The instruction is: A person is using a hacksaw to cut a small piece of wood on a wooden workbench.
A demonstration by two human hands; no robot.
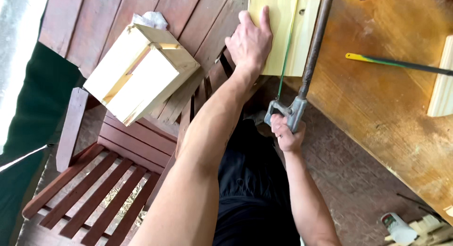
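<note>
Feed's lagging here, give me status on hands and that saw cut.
Left hand flat on pale board. Right hand grips hacksaw, blade across board. Wooden box sits apart, left; cut line clear.

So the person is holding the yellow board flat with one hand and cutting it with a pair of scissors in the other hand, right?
Not quite. The left hand does press the pale yellow board flat, but the right hand grips the handle of a hacksaw, not scissors. Its thin blade runs across the board. The head view shows this.
</note>
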